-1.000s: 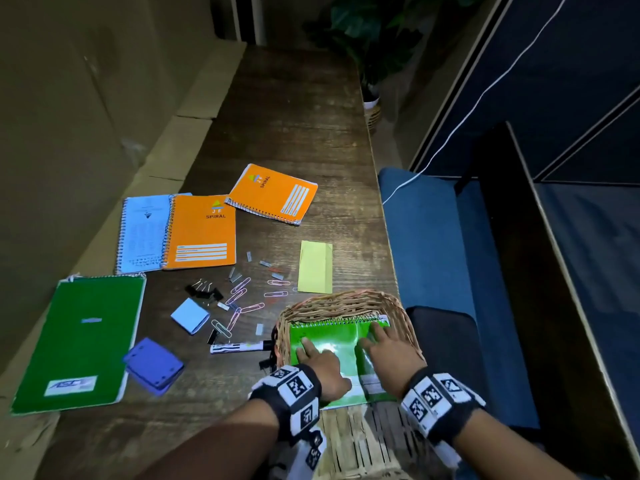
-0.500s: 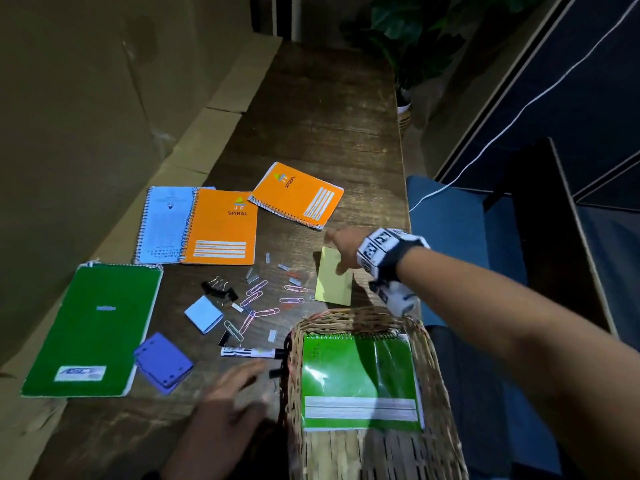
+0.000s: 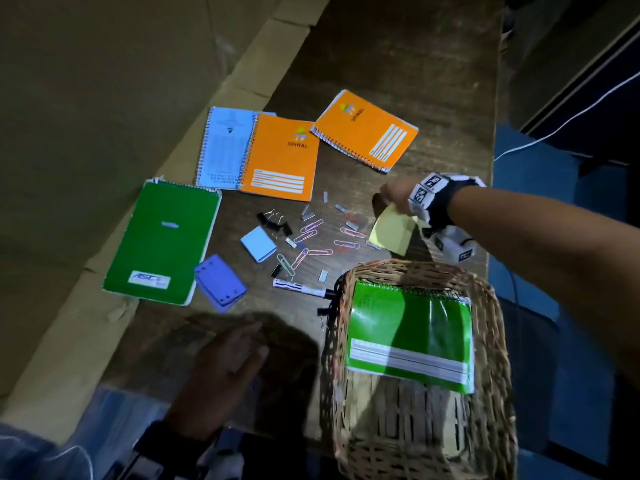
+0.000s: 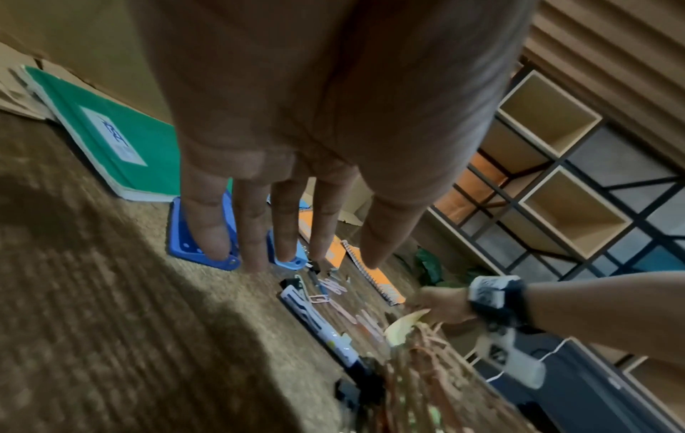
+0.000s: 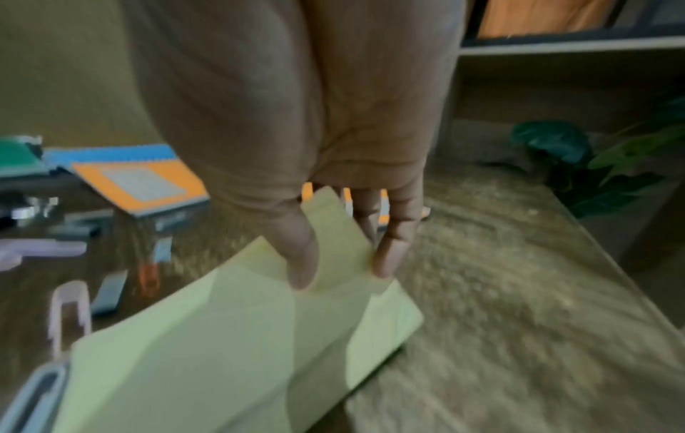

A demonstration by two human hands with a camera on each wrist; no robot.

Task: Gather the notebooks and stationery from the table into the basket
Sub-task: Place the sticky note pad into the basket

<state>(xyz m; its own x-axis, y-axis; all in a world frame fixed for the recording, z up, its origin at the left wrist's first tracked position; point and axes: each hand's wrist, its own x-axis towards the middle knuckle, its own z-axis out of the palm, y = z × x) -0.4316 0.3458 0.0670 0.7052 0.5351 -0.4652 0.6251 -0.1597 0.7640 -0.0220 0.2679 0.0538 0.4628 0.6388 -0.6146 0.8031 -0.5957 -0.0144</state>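
Yellow notepad point(image 5: 237, 337) is pinched at its far end by the right hand point(image 3: 398, 197), seemingly lifted off the tabletop point(image 3: 398, 64) beyond the basket point(image 3: 498, 327), which holds a green notebook point(image 3: 412, 334). The left hand point(image 3: 225, 372) hovers flat, fingers straight.

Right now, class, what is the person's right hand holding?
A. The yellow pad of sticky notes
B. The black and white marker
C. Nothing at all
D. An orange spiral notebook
A: the right hand has its thumb and fingers pinched on the far edge of the yellow pad of sticky notes, lifting it off the table; the head view shows the same grip.
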